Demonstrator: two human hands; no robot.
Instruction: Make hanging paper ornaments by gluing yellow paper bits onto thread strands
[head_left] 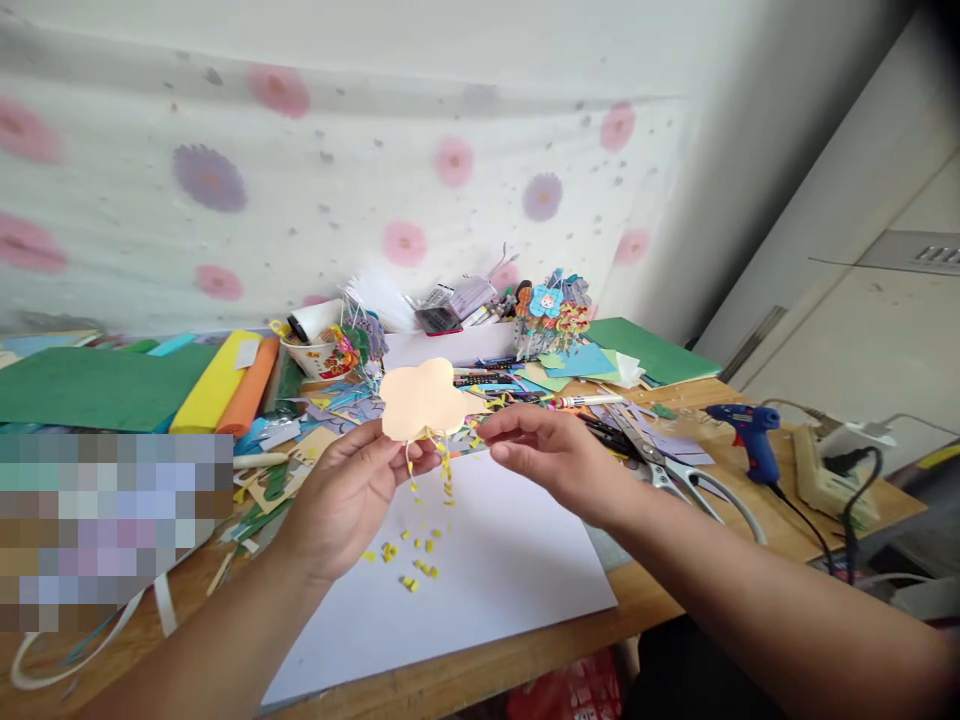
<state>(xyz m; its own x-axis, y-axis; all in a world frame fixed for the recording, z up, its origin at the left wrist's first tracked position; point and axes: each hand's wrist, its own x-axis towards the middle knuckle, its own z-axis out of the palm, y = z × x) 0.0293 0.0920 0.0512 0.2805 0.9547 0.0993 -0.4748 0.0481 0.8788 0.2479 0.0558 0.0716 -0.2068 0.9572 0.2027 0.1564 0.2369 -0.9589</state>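
A pale peach paper cut-out with a wavy, cloud-like outline is held up above the desk. My left hand grips its lower edge between thumb and fingers. Thin strands with small yellow pieces hang from the cut-out's underside. To the right, my right hand hovers close to the cut-out, thumb and fingers curved with a gap between them; I see nothing in it. Below, several loose yellow paper bits lie on a white sheet.
Scissors and a blue glue gun lie right, near a power strip. Paper scraps cover the desk behind and left. Yellow and orange rolls, a decorated cup and hanging paper ornaments stand at the back.
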